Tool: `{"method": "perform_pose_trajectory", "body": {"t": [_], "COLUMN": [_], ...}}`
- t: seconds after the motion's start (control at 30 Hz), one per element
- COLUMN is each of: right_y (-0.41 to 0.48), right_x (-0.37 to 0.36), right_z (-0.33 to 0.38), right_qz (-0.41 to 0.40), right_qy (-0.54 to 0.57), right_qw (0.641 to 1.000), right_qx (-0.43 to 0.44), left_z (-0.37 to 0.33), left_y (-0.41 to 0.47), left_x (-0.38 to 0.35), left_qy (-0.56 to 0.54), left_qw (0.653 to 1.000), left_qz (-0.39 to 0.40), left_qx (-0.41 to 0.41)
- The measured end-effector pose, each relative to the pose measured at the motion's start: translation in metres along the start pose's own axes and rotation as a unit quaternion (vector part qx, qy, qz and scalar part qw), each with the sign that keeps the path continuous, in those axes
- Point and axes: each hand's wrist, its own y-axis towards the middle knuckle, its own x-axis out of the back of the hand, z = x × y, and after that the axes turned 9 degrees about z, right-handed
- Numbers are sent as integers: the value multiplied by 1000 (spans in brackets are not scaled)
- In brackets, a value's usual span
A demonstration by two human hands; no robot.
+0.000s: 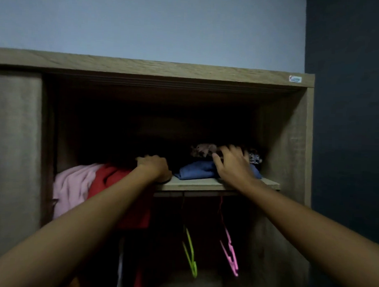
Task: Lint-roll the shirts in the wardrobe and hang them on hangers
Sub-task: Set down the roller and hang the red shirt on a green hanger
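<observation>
Both my arms reach up to the wardrobe's upper shelf. My right hand lies with fingers spread on a folded stack there: a blue garment at the bottom, a brown patterned piece on top. My left hand is curled over a dark garment at the shelf's front edge; its fingertips are hidden. A red shirt and a pink shirt hang down from the left end of the shelf. Under the shelf hang an empty green hanger and an empty pink hanger.
The wardrobe's sliding door covers the left side. Its right side panel stands against a dark blue wall. The inside of the upper compartment is very dark, and more dark clothes hang low at the left.
</observation>
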Motion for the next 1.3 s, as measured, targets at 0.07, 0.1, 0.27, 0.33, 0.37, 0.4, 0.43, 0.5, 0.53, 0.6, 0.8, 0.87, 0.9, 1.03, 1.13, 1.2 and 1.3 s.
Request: {"method": "perform_pose_trajectory", "body": {"t": [0.07, 0.1, 0.27, 0.33, 0.37, 0.4, 0.43, 0.5, 0.53, 0.6, 0.8, 0.87, 0.9, 1.03, 1.13, 1.2, 1.3], "right_y": [-13, -20, -41, -41, -39, -37, -33, -21, -14, 0, 14, 12, 12, 15, 7, -9, -46], "right_x": [-8, -11, -24, -18, -15, -10, -4, 3, 5, 7, 6, 0, -3, -7, 4, 15, 29], "right_z": [19, 30, 75, 84, 87, 90, 94, 100, 104, 112, 142, 156, 162, 169, 164, 162, 159], "right_qz": [-18, -10, 79, 99, 110, 121, 125, 126, 125, 134, 238, 269, 281, 247, 124, 24, -68], "right_qy": [3, 5, 52, 102, 139, 180, 221, 288, 310, 330, 220, 142, 120, 174, 246, 299, 361], "right_qw": [999, 997, 986, 982, 978, 972, 964, 949, 942, 934, 944, 952, 952, 953, 961, 953, 923], "right_qx": [48, 73, 139, 123, 110, 93, 72, 28, 7, -24, -64, -41, -32, -36, -13, 27, 115], "left_z": [25, 35, 52, 55, 55, 56, 56, 55, 55, 58, 69, 72, 74, 90, 112, 126, 133], "left_y": [-2, -3, -19, -25, -29, -34, -41, -61, -73, -98, -128, -130, -131, -137, -134, -127, -117], "left_x": [-4, -5, -9, -10, -10, -10, -9, -8, -9, -14, -40, -45, -45, -42, -37, -31, -22], "left_qy": [-15, -31, -95, -144, -167, -182, -191, -197, -196, -179, -139, -139, -139, -173, -285, -350, -428], "left_qw": [998, 997, 990, 976, 966, 956, 947, 930, 920, 900, 894, 890, 888, 895, 896, 890, 869], "left_qz": [9, 12, -95, -164, -199, -229, -250, -273, -274, -268, -171, -152, -137, -88, -117, -171, -202], "left_qx": [55, 65, 32, 16, -2, -30, -66, -151, -199, -294, -390, -407, -416, -402, -319, -237, -144]}}
